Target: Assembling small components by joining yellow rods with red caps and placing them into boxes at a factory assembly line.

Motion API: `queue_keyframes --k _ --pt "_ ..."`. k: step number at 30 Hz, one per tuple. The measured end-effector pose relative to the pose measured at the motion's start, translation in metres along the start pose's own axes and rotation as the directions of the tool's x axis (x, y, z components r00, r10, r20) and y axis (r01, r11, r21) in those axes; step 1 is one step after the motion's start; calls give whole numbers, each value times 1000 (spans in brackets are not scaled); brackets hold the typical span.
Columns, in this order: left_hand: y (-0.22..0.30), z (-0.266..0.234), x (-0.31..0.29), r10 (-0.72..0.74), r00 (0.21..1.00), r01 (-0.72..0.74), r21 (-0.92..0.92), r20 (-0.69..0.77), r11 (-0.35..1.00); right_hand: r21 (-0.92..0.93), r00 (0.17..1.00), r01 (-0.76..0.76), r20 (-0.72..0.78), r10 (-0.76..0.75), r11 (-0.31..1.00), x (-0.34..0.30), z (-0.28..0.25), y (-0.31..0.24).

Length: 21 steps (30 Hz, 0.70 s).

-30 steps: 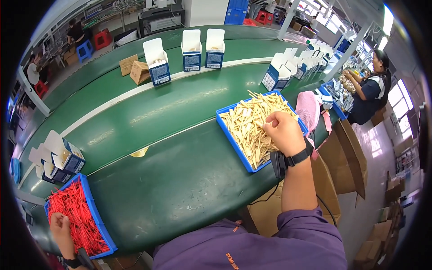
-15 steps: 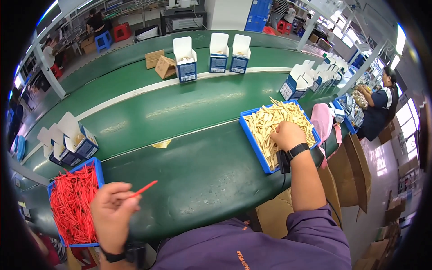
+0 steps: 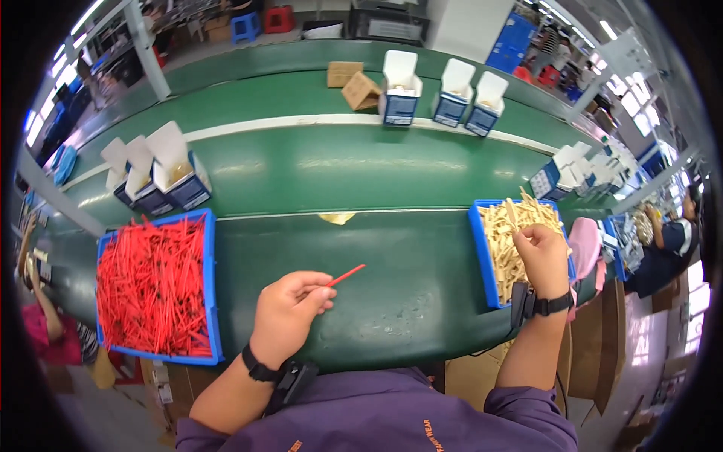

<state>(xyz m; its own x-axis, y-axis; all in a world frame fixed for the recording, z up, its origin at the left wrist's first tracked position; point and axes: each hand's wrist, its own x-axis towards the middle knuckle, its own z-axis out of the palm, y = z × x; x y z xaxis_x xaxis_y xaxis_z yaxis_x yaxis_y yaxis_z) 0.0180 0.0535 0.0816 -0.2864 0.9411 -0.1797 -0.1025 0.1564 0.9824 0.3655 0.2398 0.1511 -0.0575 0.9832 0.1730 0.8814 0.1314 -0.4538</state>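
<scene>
My left hand (image 3: 292,309) is over the green table surface, its thumb and fingers pinching a thin red stick (image 3: 349,274) that points up to the right. To its left is a blue tray (image 3: 213,301) heaped with similar red sticks (image 3: 154,290). My right hand (image 3: 544,260) hovers at a second blue tray (image 3: 486,260), which is full of pale flat wooden sticks (image 3: 503,245). Between its fingertips is one pale wooden stick (image 3: 511,214), standing upright with a wider upper end.
Behind the red tray stand several open blue-and-white boxes (image 3: 162,181); more boxes (image 3: 401,94) line the far belt beside brown cardboard pieces (image 3: 361,92). A yellowish scrap (image 3: 337,218) lies mid-table. A pink bag (image 3: 584,241) hangs right of the wooden-stick tray. A co-worker (image 3: 670,241) is at far right.
My view has swung left. The left hand has moved right, away from the red tray, with its red stick. My right hand has lifted from the pile with a wooden stick.
</scene>
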Motion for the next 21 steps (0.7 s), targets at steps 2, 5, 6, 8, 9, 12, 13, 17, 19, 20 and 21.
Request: queue_keyframes --k 2,5,6,8,9,12,13,17,19,20,21 --pt "6 3 -5 -16 1000 16 14 -9 1000 392 987 138 27 -161 909 -10 24 -36" --pt "10 8 4 -24 999 22 38 40 999 669 882 326 38 -469 667 -29 89 -96" --pt "13 9 8 -13 1000 12 50 23 999 671 834 322 133 -536 668 -33 101 -111" --pt "20 16 16 13 1000 -13 75 0 997 702 765 272 258 -591 658 -40 118 -122" --pt "23 20 24 23 1000 -24 82 13 996 730 755 221 292 -587 647 -41 128 -120" --pt "31 26 51 31 999 -38 200 40 979 852 771 5 331 -544 524 -42 155 -110" --pt "34 27 60 32 999 -40 208 43 977 888 766 -108 361 -531 447 -40 162 -107" --pt "68 53 110 231 961 -276 562 152 780 911 861 -289 382 -337 295 -12 180 -87" --pt "97 81 148 380 904 -402 686 195 606 914 895 -334 384 -228 231 4 187 -77" --pt "102 91 173 493 835 -502 703 243 503 914 910 -371 393 -133 164 10 190 -76" --pt "109 101 198 536 797 -538 732 279 418 913 914 -398 403 -47 91 15 191 -78"
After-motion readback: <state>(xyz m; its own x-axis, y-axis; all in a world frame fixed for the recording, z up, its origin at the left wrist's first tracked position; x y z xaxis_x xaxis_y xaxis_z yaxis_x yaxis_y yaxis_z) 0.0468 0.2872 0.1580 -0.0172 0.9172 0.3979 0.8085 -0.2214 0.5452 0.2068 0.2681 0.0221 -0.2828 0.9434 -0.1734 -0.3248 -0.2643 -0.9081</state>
